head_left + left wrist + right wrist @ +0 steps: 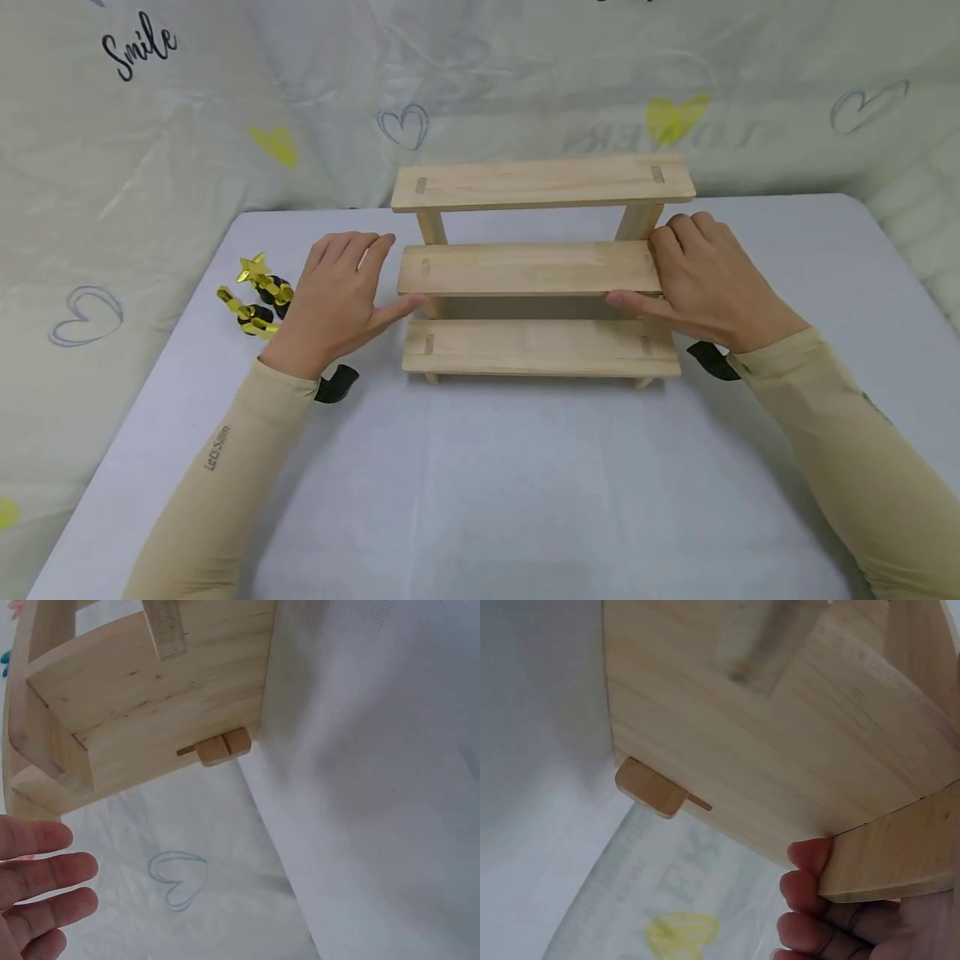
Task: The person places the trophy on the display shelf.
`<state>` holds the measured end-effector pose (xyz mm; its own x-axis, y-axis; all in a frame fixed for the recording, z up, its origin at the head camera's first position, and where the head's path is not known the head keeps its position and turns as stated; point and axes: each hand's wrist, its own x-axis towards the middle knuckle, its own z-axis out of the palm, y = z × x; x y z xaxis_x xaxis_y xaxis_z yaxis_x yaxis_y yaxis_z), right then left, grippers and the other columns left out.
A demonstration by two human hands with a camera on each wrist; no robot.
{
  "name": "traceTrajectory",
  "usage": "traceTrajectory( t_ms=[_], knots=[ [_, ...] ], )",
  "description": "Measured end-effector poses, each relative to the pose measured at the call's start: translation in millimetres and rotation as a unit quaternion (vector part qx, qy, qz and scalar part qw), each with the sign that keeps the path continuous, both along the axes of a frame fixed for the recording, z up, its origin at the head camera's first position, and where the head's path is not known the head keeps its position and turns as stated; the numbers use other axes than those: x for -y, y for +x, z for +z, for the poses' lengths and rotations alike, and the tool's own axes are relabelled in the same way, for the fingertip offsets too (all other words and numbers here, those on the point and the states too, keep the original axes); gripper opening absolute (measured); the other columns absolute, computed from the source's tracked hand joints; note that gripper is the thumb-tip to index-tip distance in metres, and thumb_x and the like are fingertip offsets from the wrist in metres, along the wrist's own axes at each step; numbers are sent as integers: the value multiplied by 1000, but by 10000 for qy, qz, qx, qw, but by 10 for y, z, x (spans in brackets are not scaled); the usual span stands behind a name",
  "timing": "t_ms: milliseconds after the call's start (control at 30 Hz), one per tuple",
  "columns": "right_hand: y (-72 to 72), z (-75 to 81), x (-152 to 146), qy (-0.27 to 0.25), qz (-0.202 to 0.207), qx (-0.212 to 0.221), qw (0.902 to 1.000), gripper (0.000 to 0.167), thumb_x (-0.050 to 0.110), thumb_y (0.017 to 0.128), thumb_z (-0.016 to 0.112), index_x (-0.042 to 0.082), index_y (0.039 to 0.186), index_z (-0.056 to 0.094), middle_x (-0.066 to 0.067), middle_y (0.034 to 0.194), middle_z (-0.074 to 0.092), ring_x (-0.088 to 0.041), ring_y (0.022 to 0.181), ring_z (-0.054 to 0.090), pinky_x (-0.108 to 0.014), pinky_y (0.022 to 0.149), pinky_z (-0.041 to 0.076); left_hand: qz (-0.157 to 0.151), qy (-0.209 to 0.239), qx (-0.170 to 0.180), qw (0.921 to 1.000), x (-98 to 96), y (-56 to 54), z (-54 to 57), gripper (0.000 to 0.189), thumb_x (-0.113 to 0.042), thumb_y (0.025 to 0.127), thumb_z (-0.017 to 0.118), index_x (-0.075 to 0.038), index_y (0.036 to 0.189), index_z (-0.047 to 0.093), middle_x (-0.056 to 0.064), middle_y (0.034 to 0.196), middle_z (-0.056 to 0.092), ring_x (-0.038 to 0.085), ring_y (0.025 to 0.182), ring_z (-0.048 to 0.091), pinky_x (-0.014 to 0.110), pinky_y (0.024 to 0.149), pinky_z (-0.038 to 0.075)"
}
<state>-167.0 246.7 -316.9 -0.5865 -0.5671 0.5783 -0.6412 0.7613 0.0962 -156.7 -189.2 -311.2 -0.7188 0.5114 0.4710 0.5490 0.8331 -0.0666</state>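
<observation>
A three-tier wooden stand (525, 268) with stepped shelves is upright on the white table, in the middle of the head view. My right hand (701, 279) grips the right end of its middle shelf, thumb along the front edge. In the right wrist view, the fingers (804, 889) curl around the end of a board (900, 847). At the left end, my left hand (333, 296) is spread, its thumb tip right at the middle shelf's front corner. The left wrist view shows its other fingers (56, 870) loosely extended beside the stand, holding nothing.
Shiny gold and black pieces (255, 312), one with a gold star (253, 267), lie on the table left of my left hand. Behind the white-covered table (525, 483) hangs a pale sheet (510, 75) printed with hearts and lettering.
</observation>
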Motion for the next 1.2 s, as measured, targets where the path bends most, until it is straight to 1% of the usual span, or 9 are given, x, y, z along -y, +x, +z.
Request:
traceTrajectory(
  t_ms=[67,167,333,500,633,800,933,1067,1200],
  knots=[
    [-5,-5,3,-24,25,-54,10000,93,86,94,29,-4,76,45,-20,68,46,-37,61,37,-42,55,30,-44,109,-155,9998,26,15,17,100,-82,98,27,6,136,57,23,126,65,41,119,57,53,105,44],
    [-3,-7,2,-37,-18,-32,10000,94,86,94,29,-4,76,46,-20,68,46,-37,61,37,-41,54,30,-45,275,-189,9994,59,39,42,100,-80,99,26,7,135,57,24,125,65,42,118,57,55,105,44],
    [-5,-2,13,-23,-34,-17,10000,94,87,94,29,-5,77,47,-20,68,46,-37,61,37,-42,54,31,-7,537,37,9986,133,77,66,99,-81,98,29,8,129,58,25,124,64,44,120,58,59,107,44],
    [-2,13,16,-105,-45,-13,9999,95,87,93,30,-4,76,47,-21,68,48,-37,61,37,-42,53,30,-59,834,186,9963,235,102,80,98,-81,98,31,8,126,58,25,125,65,45,119,59,61,106,44],
    [3,12,21,-95,-23,24,9999,94,87,93,30,-4,76,46,-20,68,47,-36,60,37,-41,54,29,-12,1130,299,9931,329,128,87,97,-81,98,30,8,126,57,25,124,65,45,119,58,62,105,43],
    [-11,15,26,-107,38,-46,9999,93,86,93,31,-4,77,45,-20,67,45,-37,60,37,-41,53,29,102,1568,528,9862,417,173,131,98,-81,98,30,8,128,57,26,123,64,46,118,57,63,105,40],
    [-4,23,7,-147,77,-82,9998,93,86,94,32,-5,77,46,-20,67,46,-37,60,36,-41,53,29,74,1863,751,9796,481,215,189,98,-80,98,31,8,130,56,26,125,63,46,118,55,61,105,39],
    [25,26,-27,-168,7,43,9998,96,87,93,31,-6,79,48,-21,68,48,-38,62,37,-43,55,30,23,1983,975,9753,543,244,262,93,-77,100,34,7,132,56,25,126,62,44,117,53,57,106,38],
    [40,33,-58,-152,-95,176,9997,99,88,93,30,-8,80,50,-20,69,49,-37,63,38,-42,58,30,253,2133,1266,9684,606,281,309,79,-68,103,41,2,136,56,21,131,62,37,112,54,43,96,41]
  ],
)
